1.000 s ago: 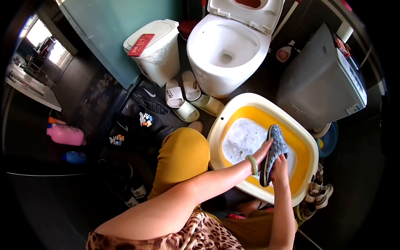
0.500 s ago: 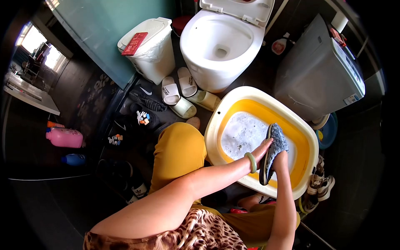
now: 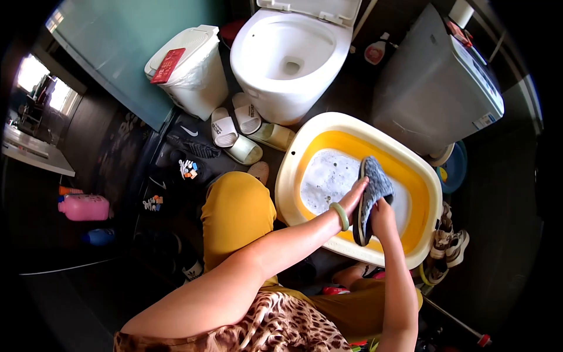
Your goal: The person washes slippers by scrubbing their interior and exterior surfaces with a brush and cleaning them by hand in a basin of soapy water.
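A grey fuzzy slipper with a dark sole is held tilted, toe up, over a cream-rimmed basin with a yellow inner wall. My left hand, a pale green bangle on its wrist, grips the slipper from the sole side, with fingertips at its edge. At the slipper's foot opening is my right hand, holding it there; its fingers are mostly hidden inside or behind the slipper. Below, foamy whitish water lies in the basin.
Beyond the basin stand a toilet, a lidded white bin and a grey washing machine. Pale slide sandals lie left of the basin, sneakers to its right. A pink bottle is at far left.
The view has shifted a little, so the surroundings sit further left and higher. My right hand has turned and sits closer against the slipper's opening; both hands still hold the slipper.
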